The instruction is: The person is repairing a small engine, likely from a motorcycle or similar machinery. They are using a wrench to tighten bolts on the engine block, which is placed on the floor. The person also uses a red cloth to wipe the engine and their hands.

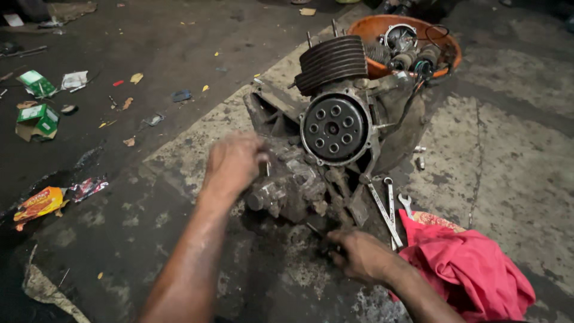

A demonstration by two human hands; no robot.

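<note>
Gripping the engine (311, 149) on the floor (508, 179), left hand (233, 162) steadies it; right hand (359, 254) pinches a thin tool (315, 230) beneath; greasy fingers could slip, likely tipping the block onto the wrenches (387, 206)

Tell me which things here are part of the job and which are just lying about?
In use: engine; left hand on its grimy casing; right hand on a thin tool; spanners.

Lying about: red cloth; orange basin of parts; green cartons; wrappers.
</note>
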